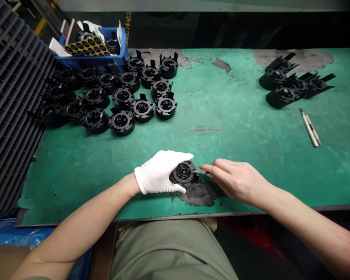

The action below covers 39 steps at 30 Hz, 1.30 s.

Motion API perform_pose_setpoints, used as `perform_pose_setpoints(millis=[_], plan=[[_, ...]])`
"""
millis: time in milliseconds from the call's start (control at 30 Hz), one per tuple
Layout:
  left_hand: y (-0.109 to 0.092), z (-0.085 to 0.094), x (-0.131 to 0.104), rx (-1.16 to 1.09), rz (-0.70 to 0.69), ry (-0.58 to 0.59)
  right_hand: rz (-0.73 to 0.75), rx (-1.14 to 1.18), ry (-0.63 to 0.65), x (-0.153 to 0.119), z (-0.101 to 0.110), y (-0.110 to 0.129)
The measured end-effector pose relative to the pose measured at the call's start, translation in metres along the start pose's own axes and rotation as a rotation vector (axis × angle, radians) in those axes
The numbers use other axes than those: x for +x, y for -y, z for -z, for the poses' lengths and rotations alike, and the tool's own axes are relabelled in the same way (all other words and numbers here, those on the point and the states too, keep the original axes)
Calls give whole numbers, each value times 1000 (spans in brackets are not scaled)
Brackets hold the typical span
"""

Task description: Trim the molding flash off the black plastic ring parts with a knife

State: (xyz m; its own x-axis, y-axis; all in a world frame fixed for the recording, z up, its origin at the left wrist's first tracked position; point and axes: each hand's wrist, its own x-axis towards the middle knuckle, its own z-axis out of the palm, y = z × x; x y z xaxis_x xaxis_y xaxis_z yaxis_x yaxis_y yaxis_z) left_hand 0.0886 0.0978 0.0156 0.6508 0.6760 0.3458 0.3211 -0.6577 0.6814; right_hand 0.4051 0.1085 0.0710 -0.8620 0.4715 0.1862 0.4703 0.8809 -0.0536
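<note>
Near the lower middle of the frame, the left hand (162, 172), in a white glove, is curled around a black round part (184, 173), thumb along its lower edge and fingers over the upper one. The part's ribbed face, with rings and small holes, is turned up toward the camera. Just right of it, the bare right hand (236, 177) has its fingers closed on a thin blade (200, 171), whose tip points left at the part's rim; whether it touches cannot be told. Below them, a dark worn patch (202, 194) shows on the green table (236, 136).

At the upper left, many like parts (122, 96) stand close together in uneven rows, most with a flap sticking up. Behind them is a blue box (91, 61) with a gold sheet of black circles (87, 46) inside. At the upper right, a smaller group of parts (282, 95) leans together, and a slim pale tool (310, 127) lies below it. Along the left edge rises a dark slatted panel (14, 97).
</note>
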Motion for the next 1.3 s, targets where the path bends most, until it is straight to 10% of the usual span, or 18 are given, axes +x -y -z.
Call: perform_pose_setpoints(millis=[267,1300], plan=[[0,0,1,5,7,5,-64,-81,42,-9,2,25],[0,1,3,-7,-37,-19,251,-103,175,11,17,-2]])
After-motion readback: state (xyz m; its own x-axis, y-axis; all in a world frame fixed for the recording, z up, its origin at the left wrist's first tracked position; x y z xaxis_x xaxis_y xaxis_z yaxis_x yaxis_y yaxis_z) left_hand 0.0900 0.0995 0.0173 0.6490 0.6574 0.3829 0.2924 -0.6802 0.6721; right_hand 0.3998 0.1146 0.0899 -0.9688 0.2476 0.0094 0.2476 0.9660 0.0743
